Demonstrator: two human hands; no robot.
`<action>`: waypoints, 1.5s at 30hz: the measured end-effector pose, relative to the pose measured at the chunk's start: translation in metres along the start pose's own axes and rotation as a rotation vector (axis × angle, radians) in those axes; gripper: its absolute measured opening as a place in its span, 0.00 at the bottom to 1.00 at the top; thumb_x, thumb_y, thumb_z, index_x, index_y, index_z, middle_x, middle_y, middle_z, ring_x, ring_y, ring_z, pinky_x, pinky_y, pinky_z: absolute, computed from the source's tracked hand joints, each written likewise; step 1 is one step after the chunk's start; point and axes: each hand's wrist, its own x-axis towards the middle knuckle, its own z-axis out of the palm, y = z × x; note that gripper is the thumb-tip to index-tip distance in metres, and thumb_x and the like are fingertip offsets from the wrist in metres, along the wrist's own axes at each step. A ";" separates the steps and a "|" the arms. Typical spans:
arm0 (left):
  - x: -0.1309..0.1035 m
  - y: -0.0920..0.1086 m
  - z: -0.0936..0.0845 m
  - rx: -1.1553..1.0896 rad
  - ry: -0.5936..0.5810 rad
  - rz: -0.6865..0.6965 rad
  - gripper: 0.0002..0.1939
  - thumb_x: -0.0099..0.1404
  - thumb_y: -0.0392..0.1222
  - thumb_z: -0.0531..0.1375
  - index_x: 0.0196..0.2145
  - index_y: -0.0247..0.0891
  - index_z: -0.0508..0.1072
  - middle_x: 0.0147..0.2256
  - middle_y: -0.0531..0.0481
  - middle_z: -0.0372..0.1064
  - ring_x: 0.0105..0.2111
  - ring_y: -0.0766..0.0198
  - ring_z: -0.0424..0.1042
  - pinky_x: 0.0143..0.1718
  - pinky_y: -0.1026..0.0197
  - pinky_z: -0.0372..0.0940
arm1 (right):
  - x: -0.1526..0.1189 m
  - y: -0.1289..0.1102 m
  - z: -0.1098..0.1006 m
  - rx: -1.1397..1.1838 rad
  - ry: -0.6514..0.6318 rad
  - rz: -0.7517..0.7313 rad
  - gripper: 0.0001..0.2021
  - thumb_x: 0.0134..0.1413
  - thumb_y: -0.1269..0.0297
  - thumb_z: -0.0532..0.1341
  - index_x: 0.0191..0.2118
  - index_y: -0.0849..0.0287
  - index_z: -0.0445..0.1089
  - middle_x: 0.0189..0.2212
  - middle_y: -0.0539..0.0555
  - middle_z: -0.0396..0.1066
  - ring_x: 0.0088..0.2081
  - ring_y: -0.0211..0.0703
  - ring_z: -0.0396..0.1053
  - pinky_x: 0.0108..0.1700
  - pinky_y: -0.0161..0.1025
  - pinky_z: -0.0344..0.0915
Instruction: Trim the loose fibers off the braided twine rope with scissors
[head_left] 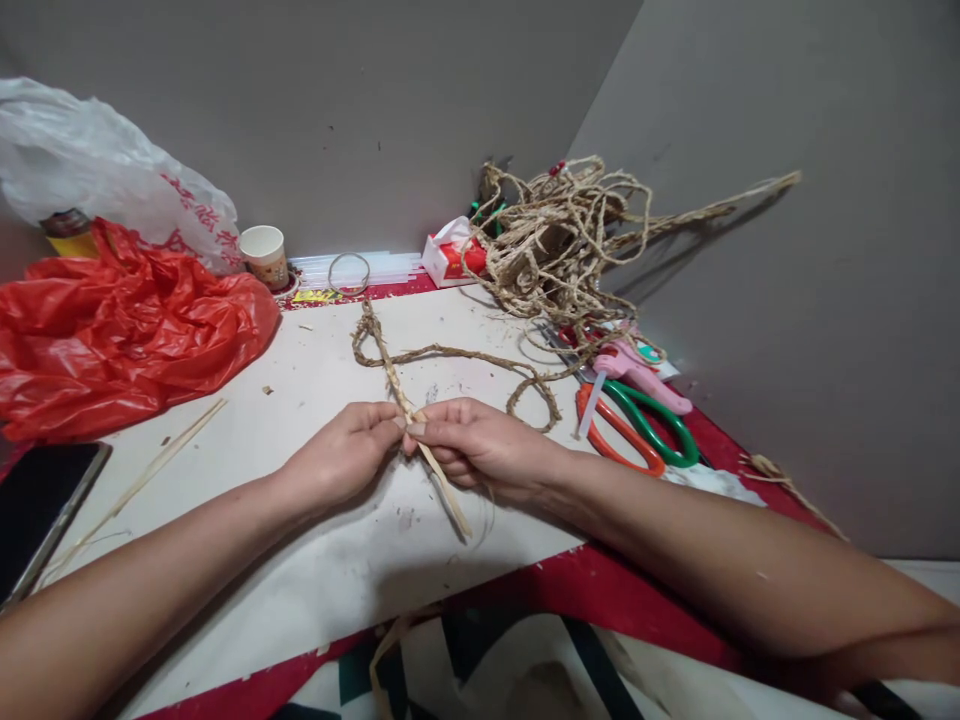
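My left hand (352, 448) and my right hand (476, 440) meet over the white board, both closed in a pinch on one twisted straw cord (393, 375). Beyond my fingers the cord runs up to a small loop, then trails right across the board and curls near the scissors. Loose flat straw strands (448, 497) stick out below my hands toward me. Just where the fingertips press, the cord is hidden.
A heap of straw cord (555, 240) lies at the back right. Near it are scissors with orange and green handles (679, 430) and a pink glue gun (637, 372). Left are a red plastic bag (135, 325), a paper cup (264, 255), a phone (45, 510) and loose straw strips (154, 465).
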 end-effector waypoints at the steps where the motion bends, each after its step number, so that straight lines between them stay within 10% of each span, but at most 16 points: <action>1: -0.001 0.001 0.000 0.052 0.020 0.020 0.12 0.62 0.44 0.53 0.25 0.36 0.68 0.18 0.58 0.53 0.18 0.71 0.49 0.22 0.65 0.49 | 0.000 -0.001 -0.001 -0.065 0.005 -0.021 0.11 0.48 0.58 0.63 0.29 0.62 0.67 0.12 0.38 0.44 0.14 0.27 0.36 0.16 0.29 0.35; 6: -0.001 0.007 -0.004 0.173 0.065 0.072 0.13 0.60 0.44 0.53 0.24 0.35 0.70 0.20 0.54 0.60 0.21 0.69 0.54 0.25 0.64 0.52 | -0.003 -0.004 -0.004 -0.538 0.086 -0.197 0.10 0.56 0.62 0.56 0.29 0.63 0.67 0.21 0.47 0.60 0.23 0.32 0.55 0.26 0.31 0.52; 13: 0.002 0.000 -0.002 0.110 0.068 -0.041 0.12 0.59 0.44 0.53 0.21 0.36 0.66 0.13 0.60 0.50 0.15 0.73 0.45 0.19 0.65 0.42 | -0.011 -0.008 0.000 -1.245 0.239 -0.294 0.11 0.60 0.66 0.51 0.30 0.61 0.68 0.22 0.50 0.63 0.25 0.34 0.55 0.31 0.34 0.50; 28: -0.005 0.000 0.014 -0.334 0.104 -0.130 0.14 0.58 0.42 0.57 0.18 0.36 0.62 0.13 0.61 0.46 0.14 0.75 0.40 0.17 0.65 0.35 | -0.026 0.007 0.017 -1.612 0.124 -0.326 0.13 0.62 0.66 0.48 0.41 0.63 0.68 0.26 0.55 0.71 0.21 0.36 0.57 0.28 0.38 0.45; 32: -0.004 -0.003 0.014 -0.336 0.109 -0.115 0.07 0.58 0.40 0.59 0.26 0.33 0.71 0.13 0.60 0.51 0.14 0.75 0.44 0.17 0.65 0.37 | -0.040 -0.016 0.013 -1.461 -0.067 -0.315 0.16 0.62 0.59 0.52 0.27 0.61 0.68 0.19 0.50 0.65 0.21 0.33 0.54 0.27 0.34 0.48; 37: -0.004 -0.004 0.012 -0.288 0.071 -0.100 0.09 0.61 0.43 0.58 0.28 0.35 0.71 0.12 0.62 0.47 0.14 0.73 0.41 0.17 0.64 0.35 | -0.031 -0.027 -0.003 -1.117 0.424 -0.542 0.14 0.61 0.57 0.53 0.40 0.62 0.70 0.32 0.55 0.71 0.32 0.37 0.65 0.35 0.34 0.58; 41: -0.004 -0.001 0.011 -0.244 0.041 -0.061 0.12 0.61 0.46 0.58 0.25 0.36 0.68 0.12 0.62 0.46 0.15 0.73 0.40 0.19 0.65 0.39 | -0.004 -0.011 -0.012 -0.687 0.059 -0.237 0.19 0.60 0.49 0.53 0.35 0.63 0.68 0.23 0.49 0.65 0.23 0.33 0.59 0.26 0.32 0.55; 45: -0.002 0.000 0.008 -0.039 0.044 -0.014 0.12 0.62 0.46 0.56 0.27 0.36 0.70 0.15 0.60 0.50 0.17 0.71 0.45 0.21 0.65 0.45 | 0.009 -0.004 -0.016 -0.429 -0.020 -0.146 0.21 0.50 0.47 0.61 0.25 0.63 0.66 0.15 0.43 0.54 0.19 0.29 0.48 0.21 0.31 0.46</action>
